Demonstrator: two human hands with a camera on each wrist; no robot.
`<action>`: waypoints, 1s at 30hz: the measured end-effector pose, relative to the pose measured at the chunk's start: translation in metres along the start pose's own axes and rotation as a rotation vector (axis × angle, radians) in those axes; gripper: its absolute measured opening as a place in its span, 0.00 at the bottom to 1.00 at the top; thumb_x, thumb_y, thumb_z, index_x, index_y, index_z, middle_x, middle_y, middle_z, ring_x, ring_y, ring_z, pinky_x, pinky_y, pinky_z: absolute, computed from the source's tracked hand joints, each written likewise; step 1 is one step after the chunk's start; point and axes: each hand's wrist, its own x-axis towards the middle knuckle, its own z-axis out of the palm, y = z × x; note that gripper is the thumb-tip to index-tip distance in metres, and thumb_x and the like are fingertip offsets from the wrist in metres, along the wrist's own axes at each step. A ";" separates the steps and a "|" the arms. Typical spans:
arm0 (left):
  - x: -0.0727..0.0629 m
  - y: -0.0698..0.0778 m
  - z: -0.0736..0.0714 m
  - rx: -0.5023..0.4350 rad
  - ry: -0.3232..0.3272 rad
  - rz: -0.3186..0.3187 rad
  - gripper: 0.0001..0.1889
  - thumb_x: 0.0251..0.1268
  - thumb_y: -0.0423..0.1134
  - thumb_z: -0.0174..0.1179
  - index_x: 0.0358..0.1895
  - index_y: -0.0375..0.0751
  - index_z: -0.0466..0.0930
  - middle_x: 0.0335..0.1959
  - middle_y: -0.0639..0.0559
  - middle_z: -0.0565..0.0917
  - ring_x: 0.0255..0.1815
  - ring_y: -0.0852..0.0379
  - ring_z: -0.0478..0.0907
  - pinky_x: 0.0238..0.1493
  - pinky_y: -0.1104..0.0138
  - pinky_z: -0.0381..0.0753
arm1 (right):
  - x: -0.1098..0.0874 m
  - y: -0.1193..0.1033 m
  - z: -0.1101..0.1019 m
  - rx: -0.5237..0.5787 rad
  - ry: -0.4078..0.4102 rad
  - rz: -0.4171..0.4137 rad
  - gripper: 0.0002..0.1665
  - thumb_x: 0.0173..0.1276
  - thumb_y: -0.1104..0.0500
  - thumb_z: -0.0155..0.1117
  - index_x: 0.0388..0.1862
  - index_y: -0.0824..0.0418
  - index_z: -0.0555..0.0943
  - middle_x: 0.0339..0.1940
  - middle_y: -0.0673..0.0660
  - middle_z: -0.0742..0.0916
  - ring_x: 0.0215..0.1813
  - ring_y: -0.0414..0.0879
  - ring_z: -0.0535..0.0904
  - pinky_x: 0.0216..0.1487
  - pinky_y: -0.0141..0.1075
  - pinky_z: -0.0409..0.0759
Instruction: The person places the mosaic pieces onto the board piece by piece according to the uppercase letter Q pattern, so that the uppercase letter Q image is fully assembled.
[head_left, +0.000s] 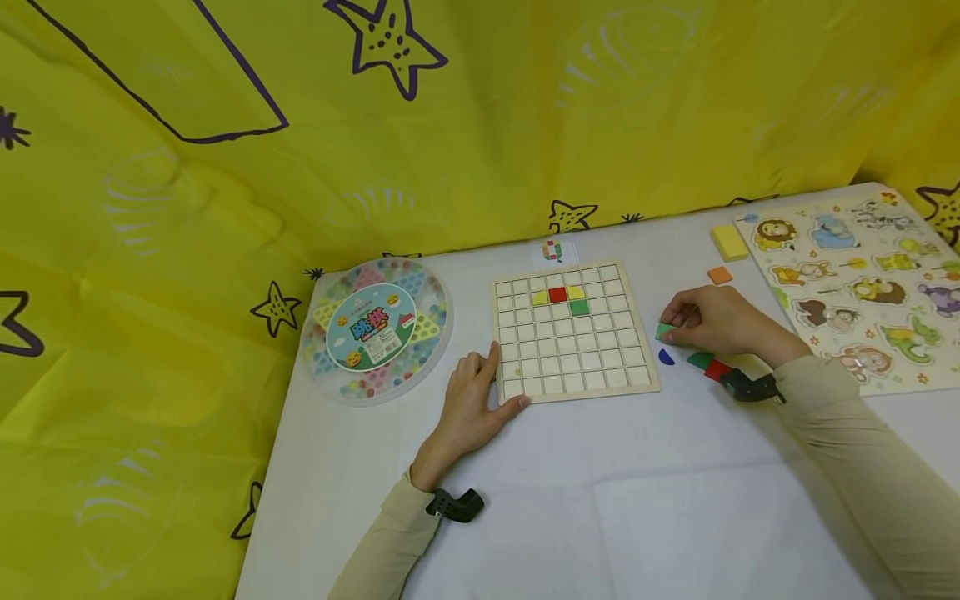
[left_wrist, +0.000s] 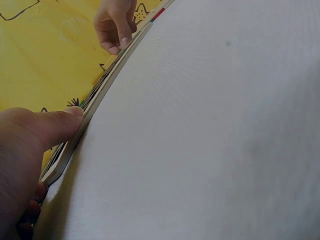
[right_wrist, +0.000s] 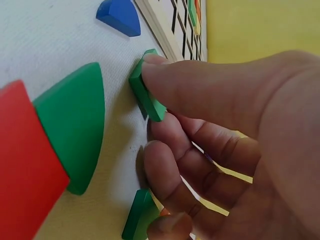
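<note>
My left hand [head_left: 468, 404] holds the lower left corner of a wooden grid board [head_left: 570, 392], its thumb at the front edge and its fingers along the left side. On the board lie a red square [head_left: 557, 295], two yellow pieces beside it and a green square [head_left: 580, 307]. Right of the board, my right hand [head_left: 712, 321] pinches a green block [right_wrist: 145, 87] between thumb and fingers, low over the cloth. Another green block [right_wrist: 139, 212] lies under its fingers, partly hidden. Near it are a blue curved piece [head_left: 666, 357], a green rounded piece [right_wrist: 75, 125] and a red piece [head_left: 717, 370].
A small pattern card [head_left: 553, 252] lies behind the board. At left stands a round clear box [head_left: 442, 333] of coloured beads. An orange piece [head_left: 719, 275], a yellow block [head_left: 729, 242] and an animal puzzle board [head_left: 817, 283] lie at right. A yellow curtain [head_left: 487, 150] hangs behind.
</note>
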 end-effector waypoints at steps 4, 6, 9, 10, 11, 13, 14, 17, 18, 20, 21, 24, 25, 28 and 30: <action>0.000 0.000 0.000 -0.004 0.005 0.001 0.51 0.63 0.54 0.75 0.81 0.29 0.62 0.37 0.50 0.68 0.39 0.57 0.58 0.45 0.66 0.57 | 0.001 -0.001 0.000 0.007 -0.008 0.001 0.16 0.68 0.55 0.79 0.44 0.64 0.86 0.38 0.53 0.89 0.40 0.44 0.82 0.40 0.32 0.79; 0.000 0.000 0.001 -0.003 0.010 0.002 0.50 0.63 0.54 0.75 0.81 0.29 0.62 0.37 0.50 0.68 0.39 0.57 0.58 0.45 0.66 0.58 | 0.002 -0.001 0.001 0.011 -0.008 0.001 0.16 0.68 0.55 0.79 0.45 0.64 0.85 0.38 0.53 0.89 0.40 0.44 0.82 0.40 0.32 0.79; -0.001 0.000 0.001 -0.007 0.006 -0.003 0.50 0.63 0.53 0.75 0.81 0.29 0.62 0.37 0.50 0.68 0.39 0.57 0.57 0.45 0.65 0.57 | 0.002 -0.001 0.002 0.020 -0.003 -0.006 0.16 0.68 0.56 0.78 0.45 0.64 0.84 0.38 0.53 0.88 0.39 0.44 0.81 0.39 0.31 0.78; -0.001 0.000 0.001 -0.010 0.003 -0.007 0.51 0.63 0.53 0.75 0.81 0.29 0.62 0.37 0.50 0.68 0.39 0.57 0.57 0.45 0.65 0.57 | 0.002 0.000 0.002 0.026 0.000 -0.010 0.16 0.69 0.57 0.78 0.46 0.64 0.83 0.38 0.54 0.87 0.38 0.44 0.80 0.38 0.31 0.77; -0.001 0.000 0.001 -0.012 0.000 -0.009 0.51 0.63 0.53 0.75 0.81 0.29 0.61 0.37 0.49 0.68 0.39 0.56 0.58 0.45 0.65 0.57 | 0.002 0.000 0.003 0.030 0.005 -0.015 0.15 0.69 0.57 0.77 0.46 0.65 0.83 0.38 0.54 0.87 0.38 0.44 0.80 0.37 0.31 0.77; -0.001 0.000 0.001 -0.013 -0.001 -0.011 0.51 0.63 0.53 0.75 0.81 0.29 0.61 0.37 0.49 0.68 0.39 0.56 0.58 0.45 0.65 0.57 | 0.002 0.000 0.003 0.039 0.016 -0.022 0.15 0.70 0.59 0.76 0.48 0.65 0.82 0.38 0.55 0.86 0.36 0.44 0.79 0.35 0.32 0.76; -0.001 0.000 0.001 -0.012 0.000 -0.011 0.51 0.63 0.53 0.75 0.81 0.29 0.62 0.37 0.49 0.68 0.39 0.56 0.58 0.45 0.65 0.58 | 0.002 0.000 0.003 0.041 0.023 -0.022 0.15 0.70 0.60 0.75 0.49 0.64 0.81 0.38 0.56 0.86 0.36 0.44 0.78 0.34 0.32 0.75; -0.001 -0.001 0.002 -0.005 0.010 -0.003 0.50 0.63 0.53 0.76 0.80 0.28 0.62 0.38 0.49 0.69 0.39 0.56 0.58 0.46 0.65 0.59 | 0.002 -0.001 0.002 0.052 0.049 -0.017 0.14 0.72 0.62 0.72 0.54 0.63 0.81 0.39 0.58 0.85 0.35 0.45 0.78 0.33 0.34 0.75; -0.001 -0.001 0.002 -0.003 0.013 0.000 0.50 0.62 0.53 0.76 0.80 0.28 0.63 0.38 0.49 0.69 0.39 0.56 0.59 0.46 0.65 0.60 | 0.003 -0.002 0.002 0.056 0.058 -0.014 0.15 0.73 0.63 0.70 0.55 0.62 0.80 0.40 0.59 0.85 0.36 0.46 0.79 0.33 0.35 0.76; -0.001 -0.002 0.003 0.003 0.021 0.006 0.50 0.62 0.52 0.77 0.80 0.28 0.63 0.38 0.49 0.69 0.39 0.56 0.59 0.46 0.64 0.61 | 0.004 -0.004 0.001 0.069 0.076 -0.011 0.14 0.75 0.63 0.68 0.57 0.60 0.80 0.43 0.61 0.86 0.39 0.51 0.82 0.37 0.37 0.77; -0.001 -0.002 0.003 0.002 0.024 0.009 0.51 0.62 0.52 0.77 0.80 0.28 0.63 0.38 0.48 0.70 0.39 0.56 0.59 0.46 0.64 0.61 | 0.004 -0.004 0.001 0.082 0.083 -0.010 0.14 0.75 0.63 0.67 0.57 0.60 0.81 0.44 0.62 0.86 0.41 0.54 0.84 0.39 0.37 0.77; -0.001 -0.002 0.002 0.000 0.027 0.012 0.50 0.61 0.52 0.77 0.80 0.28 0.64 0.38 0.48 0.70 0.39 0.56 0.59 0.46 0.64 0.61 | 0.006 -0.006 0.002 0.127 0.103 -0.005 0.12 0.76 0.62 0.67 0.56 0.60 0.83 0.47 0.63 0.86 0.49 0.60 0.86 0.45 0.35 0.78; -0.001 -0.002 0.002 0.001 0.027 0.011 0.50 0.62 0.52 0.77 0.80 0.28 0.64 0.38 0.49 0.70 0.39 0.56 0.59 0.46 0.64 0.61 | 0.006 -0.007 0.003 0.144 0.111 -0.002 0.12 0.76 0.62 0.68 0.56 0.60 0.84 0.48 0.63 0.87 0.51 0.60 0.86 0.47 0.33 0.78; 0.000 -0.002 0.002 -0.003 0.017 0.004 0.50 0.62 0.52 0.76 0.80 0.28 0.63 0.39 0.48 0.70 0.39 0.56 0.60 0.46 0.64 0.61 | 0.008 -0.011 0.006 0.201 0.130 0.026 0.14 0.74 0.61 0.71 0.56 0.61 0.87 0.48 0.62 0.87 0.52 0.57 0.87 0.47 0.24 0.77; 0.000 -0.001 0.001 0.000 0.012 0.001 0.50 0.63 0.52 0.76 0.80 0.28 0.63 0.39 0.48 0.71 0.39 0.56 0.60 0.46 0.65 0.61 | 0.010 -0.015 0.008 0.231 0.137 0.054 0.17 0.73 0.60 0.73 0.59 0.60 0.87 0.50 0.62 0.88 0.51 0.54 0.87 0.46 0.22 0.77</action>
